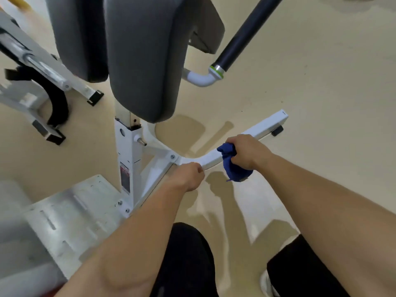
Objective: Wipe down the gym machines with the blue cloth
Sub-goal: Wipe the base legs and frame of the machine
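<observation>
The blue cloth (233, 168) is gripped in the right hand (246, 153), whose fingers are curled tightly round its bunched upper part and pressed down onto the white base bar (265, 127) of the gym machine (128, 157). The left hand (188, 176) is held with curled fingers against the near edge of the same bar, just beside the bolted joint (172, 156); whether the bar is actually clasped by it cannot be told. The cloth is draped across the bar, its loose end hanging over the near side toward the floor (321, 82). The bar's long axis runs diagonally from the joint at lower left away to its capped end at upper right, where a black rubber foot (277, 130) is fitted beneath it. Above the upright post two grey padded cushions (145, 61) are seen, and a black handle (246, 33) with a green ring is angled off to the right. A pale metal footplate (75, 211) is bolted at lower left. The floor is smooth and beige, marked with soft shadows. Black-clad knees (188, 264) and a white shoe (265, 284) are seen at the bottom edge
</observation>
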Tool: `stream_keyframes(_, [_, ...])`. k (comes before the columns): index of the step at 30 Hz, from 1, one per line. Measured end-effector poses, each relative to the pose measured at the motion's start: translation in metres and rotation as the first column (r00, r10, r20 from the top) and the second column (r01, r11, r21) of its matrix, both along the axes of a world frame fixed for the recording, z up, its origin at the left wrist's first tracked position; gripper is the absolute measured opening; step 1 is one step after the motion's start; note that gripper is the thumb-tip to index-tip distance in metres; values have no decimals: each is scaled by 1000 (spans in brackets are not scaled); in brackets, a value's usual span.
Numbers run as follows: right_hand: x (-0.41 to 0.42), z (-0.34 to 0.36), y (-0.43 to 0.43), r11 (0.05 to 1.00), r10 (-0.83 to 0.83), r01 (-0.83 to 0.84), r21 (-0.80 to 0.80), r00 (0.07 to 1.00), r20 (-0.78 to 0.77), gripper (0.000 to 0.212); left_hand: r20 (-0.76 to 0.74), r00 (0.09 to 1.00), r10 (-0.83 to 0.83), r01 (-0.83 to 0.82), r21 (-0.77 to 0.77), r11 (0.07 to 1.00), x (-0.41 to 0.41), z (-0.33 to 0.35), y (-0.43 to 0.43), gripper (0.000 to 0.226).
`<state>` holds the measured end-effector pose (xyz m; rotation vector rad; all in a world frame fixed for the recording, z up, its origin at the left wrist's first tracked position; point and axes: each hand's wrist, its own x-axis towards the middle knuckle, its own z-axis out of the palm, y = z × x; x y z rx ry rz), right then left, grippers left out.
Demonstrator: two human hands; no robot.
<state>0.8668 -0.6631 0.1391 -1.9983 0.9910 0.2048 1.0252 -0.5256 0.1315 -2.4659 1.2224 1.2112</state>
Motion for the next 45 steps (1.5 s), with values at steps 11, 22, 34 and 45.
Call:
stream_keyframes(11, [-66, 272, -27, 988, 155, -153, 23, 980, -128, 28, -126, 989, 71, -51, 153, 987, -53, 278, 0, 27])
stream_keyframes(22, [-80, 458, -124, 960, 253, -268, -80, 954, -162, 22, -185, 946, 265, -282, -69, 957, -95, 445, -98, 23])
stream_keyframes(34, [19, 506, -253, 895, 375, -416, -158, 897, -235, 26, -217, 855, 471, -508, -162, 846, -14, 456, -210, 31])
stream_keyframes(45, [137, 511, -380, 762, 596, -631, -146, 771, -222, 23, -168, 744, 646, -668, -189, 720, 46, 471, -311, 37])
